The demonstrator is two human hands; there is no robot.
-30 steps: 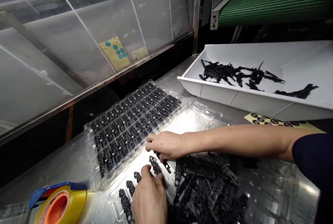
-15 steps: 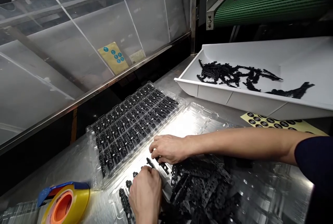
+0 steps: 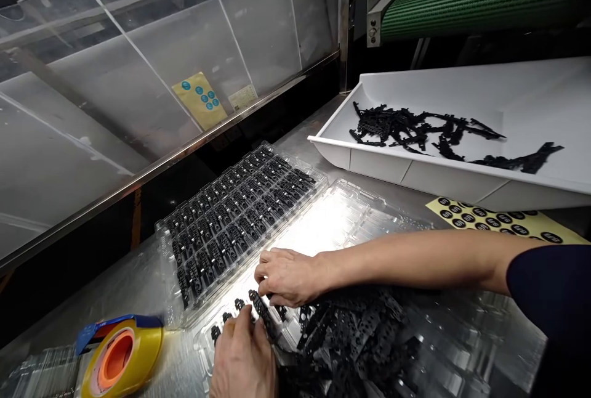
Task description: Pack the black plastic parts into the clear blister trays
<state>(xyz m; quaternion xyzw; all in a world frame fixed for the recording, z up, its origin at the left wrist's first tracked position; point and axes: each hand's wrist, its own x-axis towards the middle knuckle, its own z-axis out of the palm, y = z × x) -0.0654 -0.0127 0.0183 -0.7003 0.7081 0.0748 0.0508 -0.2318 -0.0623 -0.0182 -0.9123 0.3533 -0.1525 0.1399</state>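
Right hand (image 3: 289, 276), palm down with fingers curled, presses a black part (image 3: 258, 305) into the clear tray (image 3: 323, 225); left hand (image 3: 242, 355), also curled, pinches the same part's near end. A loose heap of parts (image 3: 355, 336) lies just right of both hands. A filled tray (image 3: 235, 219) sits beyond; tape roll (image 3: 117, 358) at left; white bin (image 3: 462, 170) behind.

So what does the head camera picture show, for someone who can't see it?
Two bare hands, left hand and right hand, press small black parts into a clear tray on a metal bench. A filled tray, tape roll and white bin sit nearby.
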